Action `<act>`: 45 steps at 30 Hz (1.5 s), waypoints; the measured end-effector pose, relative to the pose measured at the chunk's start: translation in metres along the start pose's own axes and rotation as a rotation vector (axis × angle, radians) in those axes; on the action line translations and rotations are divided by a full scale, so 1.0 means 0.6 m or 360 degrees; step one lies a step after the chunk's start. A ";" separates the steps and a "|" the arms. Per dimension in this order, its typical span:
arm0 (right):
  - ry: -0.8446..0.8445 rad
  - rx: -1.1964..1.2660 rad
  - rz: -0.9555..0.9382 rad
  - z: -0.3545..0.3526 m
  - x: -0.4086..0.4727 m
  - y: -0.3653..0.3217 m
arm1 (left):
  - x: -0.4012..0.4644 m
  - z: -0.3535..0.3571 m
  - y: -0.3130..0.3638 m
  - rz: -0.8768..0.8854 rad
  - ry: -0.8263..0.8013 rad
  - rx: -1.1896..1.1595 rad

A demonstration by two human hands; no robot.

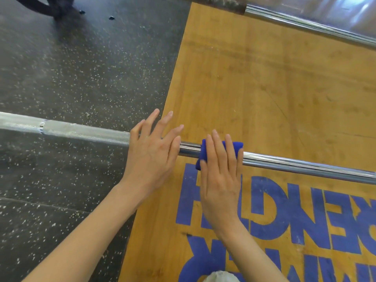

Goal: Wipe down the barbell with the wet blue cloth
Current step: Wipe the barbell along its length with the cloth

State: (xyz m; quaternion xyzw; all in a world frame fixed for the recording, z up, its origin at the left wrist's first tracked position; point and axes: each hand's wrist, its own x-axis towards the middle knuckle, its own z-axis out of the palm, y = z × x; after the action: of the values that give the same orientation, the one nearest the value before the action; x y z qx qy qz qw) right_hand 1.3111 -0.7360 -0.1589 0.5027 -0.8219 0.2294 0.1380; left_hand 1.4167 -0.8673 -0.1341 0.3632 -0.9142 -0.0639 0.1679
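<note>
A steel barbell point(295, 163) runs across the view from the left edge to the right edge, knurled on the left part and smooth on the right. A blue cloth point(237, 146) is draped over the smooth part near the middle. My right hand point(220, 176) lies flat on the cloth with straight fingers, pressing it onto the bar. My left hand point(151, 151) is just left of the cloth, over the bar, with fingers spread and straight, holding nothing.
Under the bar lies a wooden platform point(264, 88) with large blue letters point(284, 210). To the left is black speckled rubber floor point(71, 68). A second chrome bar point(309, 25) crosses the top right. A pale object point(220, 276) shows at the bottom edge.
</note>
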 end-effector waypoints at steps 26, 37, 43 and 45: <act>0.0028 -0.0028 -0.0317 0.053 0.103 0.013 | 0.089 -0.002 -0.010 -0.0074 -0.0219 0.0072; -0.0007 0.0005 -0.0248 0.038 0.101 0.044 | 0.052 -0.001 -0.022 0.0017 -0.0206 0.0072; 0.0035 0.0029 -0.0109 0.049 0.095 -0.006 | 0.048 0.013 -0.026 0.0075 -0.0031 0.0046; -0.0026 0.0004 -0.0253 0.051 0.094 0.006 | 0.050 0.017 -0.029 0.0084 -0.0010 0.0026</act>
State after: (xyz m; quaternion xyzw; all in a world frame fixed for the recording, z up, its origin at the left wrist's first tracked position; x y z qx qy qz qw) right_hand 1.2824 -0.7932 -0.1602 0.5683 -0.7803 0.2148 0.1485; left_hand 1.4039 -0.9003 -0.1397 0.3401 -0.9245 -0.0530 0.1636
